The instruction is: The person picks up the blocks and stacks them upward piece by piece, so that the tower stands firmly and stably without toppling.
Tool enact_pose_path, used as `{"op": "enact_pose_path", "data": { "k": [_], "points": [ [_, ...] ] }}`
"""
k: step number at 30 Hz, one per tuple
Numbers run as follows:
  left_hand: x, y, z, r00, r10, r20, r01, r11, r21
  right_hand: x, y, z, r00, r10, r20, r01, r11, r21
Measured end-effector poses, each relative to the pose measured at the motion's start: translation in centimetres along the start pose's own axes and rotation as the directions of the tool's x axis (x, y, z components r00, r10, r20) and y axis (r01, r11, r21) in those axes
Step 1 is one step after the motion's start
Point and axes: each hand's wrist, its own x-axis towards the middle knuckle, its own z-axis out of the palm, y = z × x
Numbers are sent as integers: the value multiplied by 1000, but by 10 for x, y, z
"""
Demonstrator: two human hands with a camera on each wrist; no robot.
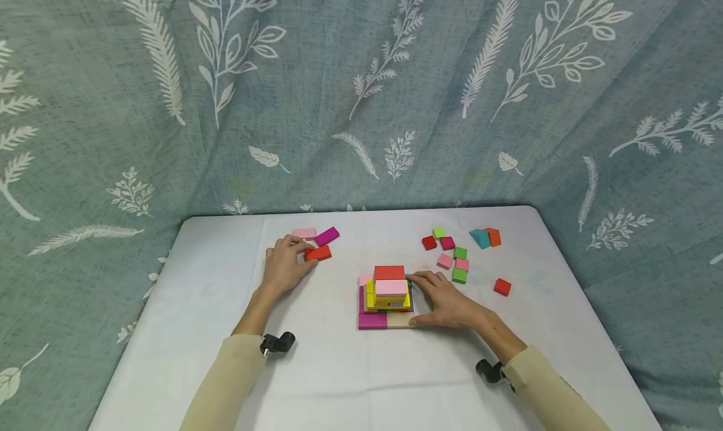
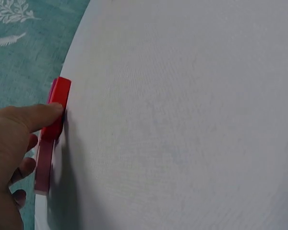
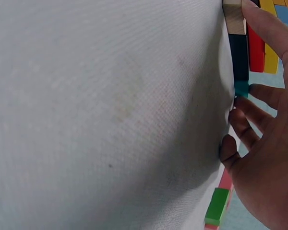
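Pinching a red block [image 1: 320, 253], left of the block tower [image 1: 390, 288], with the left hand [image 1: 282, 266]; touching the tower with the right hand [image 1: 446, 300], spread and empty; liable to topple it by nudging.

This looks like a small filming corner: a white-covered table [image 1: 333, 374] stands close against a blue-green, leaf-printed curtain [image 1: 316, 98] that hangs behind it and along both sides, and small black wrist cameras [image 1: 279, 342] show. Whether it belongs to a home or a lab cannot be told.
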Motion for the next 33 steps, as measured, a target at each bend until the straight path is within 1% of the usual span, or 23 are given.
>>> {"op": "enact_pose_path", "data": {
  "k": [2, 4, 7, 9, 10, 12, 15, 16, 17, 19, 22, 24, 28, 33],
  "points": [
    [-1, 4, -2, 1000, 1, 2, -1, 1000, -16, 0, 0, 1, 1000, -2, 0, 2, 1000, -5],
    [-2, 11, -5, 1000, 7, 9, -7, 999, -45, 0, 0, 1, 1000, -3, 1, 3, 1000, -10],
    [-3, 28, -10, 999, 18, 29, -14, 991, -134, 0, 0, -1, 1000, -6, 1, 6, 1000, -12],
    [-4, 43, -15, 998, 31, 49, -20, 976, -215, 0, 0, -1, 1000, -9, 1, 9, 1000, -14],
    [-5, 52, -17, 997, 48, 56, -31, 963, -268, 0, 1, -2, 1000, -11, 1, 11, 1000, -15],
    [-7, 70, -21, 994, 87, 71, -54, 927, -372, 0, 1, -2, 1000, -13, 2, 13, 1000, -15],
    [-12, 95, -27, 981, 181, 74, -120, 857, -502, 0, 2, -2, 1000, -13, 5, 13, 1000, -10],
    [-13, 103, -28, 974, 213, 73, -142, 836, -531, 0, 2, -2, 1000, -12, 8, 12, 1000, -9],
    [-15, 110, -29, 968, 238, 78, -157, 820, -550, 1, 2, -2, 1000, -11, 10, 11, 1000, -5],
    [-18, 123, -29, 955, 286, 80, -192, 802, -566, 1, 2, -2, 1000, -8, 15, 8, 1000, -1],
    [-21, 137, -26, 940, 329, 87, -225, 794, -565, 1, 2, -2, 1000, -8, 19, 8, 1000, 5],
    [-22, 144, -23, 935, 344, 88, -238, 791, -564, 1, 2, -2, 1000, -9, 20, 9, 1000, 4],
    [-22, 150, -17, 931, 351, 98, -241, 794, -559, 0, 3, -2, 1000, -11, 21, 11, 1000, -2],
    [-22, 151, -10, 930, 350, 110, -240, 807, -540, 0, 2, -1, 1000, -8, 21, 9, 1000, -6]
  ]
}}
